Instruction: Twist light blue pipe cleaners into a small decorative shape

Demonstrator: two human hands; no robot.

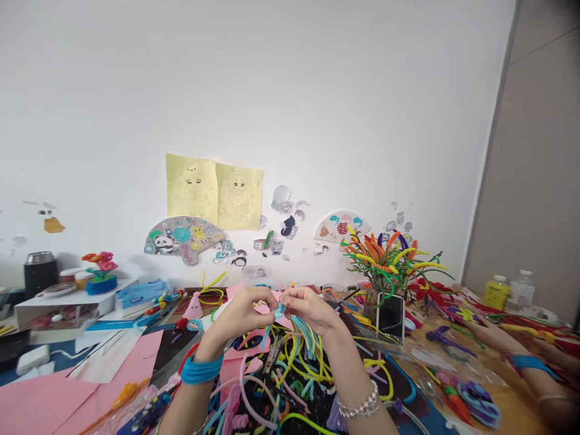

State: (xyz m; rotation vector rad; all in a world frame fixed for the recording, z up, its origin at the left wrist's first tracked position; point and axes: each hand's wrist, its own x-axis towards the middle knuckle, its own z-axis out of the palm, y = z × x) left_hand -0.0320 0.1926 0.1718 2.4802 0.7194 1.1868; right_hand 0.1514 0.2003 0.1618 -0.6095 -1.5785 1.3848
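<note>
My left hand (244, 312) and my right hand (308, 309) meet in front of me, both pinched on a small light-blue pipe cleaner piece (280, 312). More blue stems hang down from under my right hand. A blue pipe cleaner bangle (202, 368) circles my left wrist and a pearl bracelet (360, 406) my right. Below the hands lies a heap of loose pipe cleaners (290, 377) in yellow, green, pink and blue.
Pink paper sheets (54, 396) lie at the left with orange scissors (120, 397). A phone (390, 317) leans on a vase of pipe cleaner flowers (389, 260). Another person's arm (521, 362) rests at the right. Paper drawings (214, 196) hang on the wall.
</note>
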